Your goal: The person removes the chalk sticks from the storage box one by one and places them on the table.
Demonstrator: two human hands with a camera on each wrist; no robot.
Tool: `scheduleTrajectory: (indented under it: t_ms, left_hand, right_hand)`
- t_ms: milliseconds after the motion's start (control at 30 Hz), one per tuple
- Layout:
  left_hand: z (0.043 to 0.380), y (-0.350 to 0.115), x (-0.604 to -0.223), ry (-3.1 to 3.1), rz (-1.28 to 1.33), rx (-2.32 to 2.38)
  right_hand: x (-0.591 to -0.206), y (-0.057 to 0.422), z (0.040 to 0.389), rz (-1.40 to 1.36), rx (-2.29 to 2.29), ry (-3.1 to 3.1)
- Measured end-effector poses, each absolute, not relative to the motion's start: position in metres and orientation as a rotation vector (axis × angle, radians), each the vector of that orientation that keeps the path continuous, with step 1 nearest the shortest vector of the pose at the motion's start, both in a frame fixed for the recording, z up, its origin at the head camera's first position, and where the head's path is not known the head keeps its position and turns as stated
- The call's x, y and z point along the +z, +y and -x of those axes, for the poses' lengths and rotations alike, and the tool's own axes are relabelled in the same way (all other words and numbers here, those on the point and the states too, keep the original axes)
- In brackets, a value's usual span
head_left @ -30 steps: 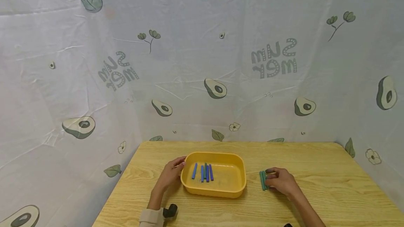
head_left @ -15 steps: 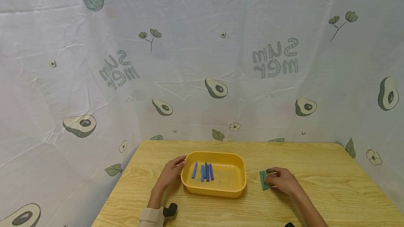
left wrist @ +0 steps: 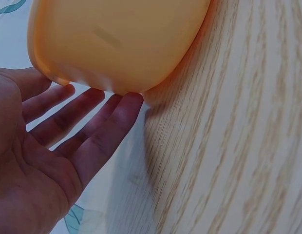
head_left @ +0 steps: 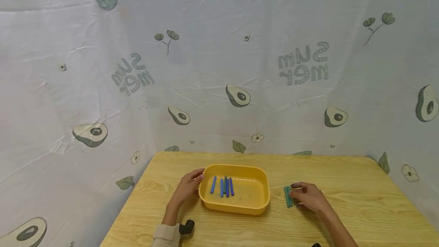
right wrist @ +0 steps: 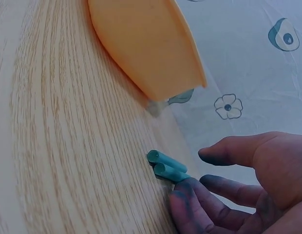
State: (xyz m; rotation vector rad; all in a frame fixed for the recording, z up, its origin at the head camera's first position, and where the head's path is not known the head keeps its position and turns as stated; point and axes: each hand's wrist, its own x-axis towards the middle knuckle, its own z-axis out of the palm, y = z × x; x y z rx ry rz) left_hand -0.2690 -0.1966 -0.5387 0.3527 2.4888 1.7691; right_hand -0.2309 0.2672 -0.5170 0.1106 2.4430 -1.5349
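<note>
While the yellow tray (head_left: 249, 191) is touched by the left hand (head_left: 187, 186), fingers spread | green stick pair (right wrist: 170, 171) is touched by the right hand (head_left: 310, 196), kinda spread too

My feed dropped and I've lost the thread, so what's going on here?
A person's left hand is touching the left end of the yellow tray, which sits on the table. Five blue and green sticks lie inside. To the right of the tray, two green sticks lie side by side on the table, and the right hand has its fingertips at one of them, apparently touching it.
</note>
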Motion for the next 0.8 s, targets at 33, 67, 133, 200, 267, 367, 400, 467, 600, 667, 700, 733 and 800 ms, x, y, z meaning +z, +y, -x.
scheduleTrajectory:
  t_ms: [33, 67, 133, 200, 267, 367, 400, 467, 600, 667, 700, 733, 800]
  left_hand:
    - [0.27, -0.196, -0.539, 2.481, -0.358, 1.769]
    - [0.271, -0.195, -0.539, 2.475, -0.362, 1.768]
    - [0.271, -0.194, -0.539, 2.466, -0.364, 1.767]
    - [0.271, -0.193, -0.539, 2.464, -0.367, 1.763]
    - [0.271, -0.192, -0.539, 2.464, -0.37, 1.763]
    - [0.271, -0.192, -0.539, 2.469, -0.378, 1.762]
    - [0.271, -0.192, -0.538, 2.469, -0.382, 1.765]
    - [0.271, -0.193, -0.538, 2.472, -0.378, 1.766]
    - [0.271, -0.194, -0.538, 2.479, -0.376, 1.767]
    - [0.271, -0.195, -0.538, 2.49, -0.374, 1.758]
    - [0.271, -0.196, -0.538, 2.493, -0.375, 1.758]
    - [0.271, -0.197, -0.538, 2.496, -0.376, 1.758]
    - [0.272, -0.197, -0.539, 2.501, -0.371, 1.756]
  right_hand:
    - [-0.517, 0.268, 0.231, -0.108, -1.533, 2.443]
    - [-0.517, 0.268, 0.23, -0.113, -1.534, 2.443]
    - [-0.517, 0.269, 0.23, -0.115, -1.527, 2.449]
    - [-0.516, 0.269, 0.229, -0.12, -1.525, 2.46]
    - [-0.513, 0.267, 0.228, -0.122, -1.522, 2.487]
    - [-0.507, 0.264, 0.229, -0.076, -1.513, 2.532]
    - [-0.504, 0.262, 0.23, -0.06, -1.517, 2.543]
    - [-0.498, 0.257, 0.232, -0.021, -1.52, 2.554]
    - [-0.487, 0.246, 0.236, 0.039, -1.517, 2.575]
    - [-0.483, 0.24, 0.237, 0.065, -1.501, 2.602]
    - [-0.481, 0.237, 0.238, 0.076, -1.495, 2.612]
    - [-0.479, 0.235, 0.239, 0.087, -1.491, 2.622]
    - [-0.477, 0.229, 0.24, 0.093, -1.5, 2.623]
